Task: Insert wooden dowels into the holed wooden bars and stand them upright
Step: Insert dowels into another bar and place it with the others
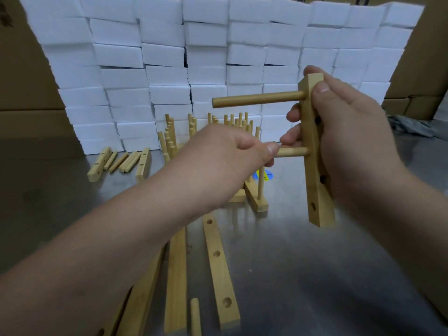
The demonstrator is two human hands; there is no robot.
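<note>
One wide-angle view from the person's head looks forward and down, close above the left hand [229,154] and right hand [354,139], across the metal table [315,275] to stacked white boxes [206,57]

Even overhead light washes out the stacked white foam blocks [206,57]; the grey metal desk [315,263] shows a soft sheen. Edges bow, and the loose pale wooden dowel [195,316] lowest in frame is blurred.
</note>
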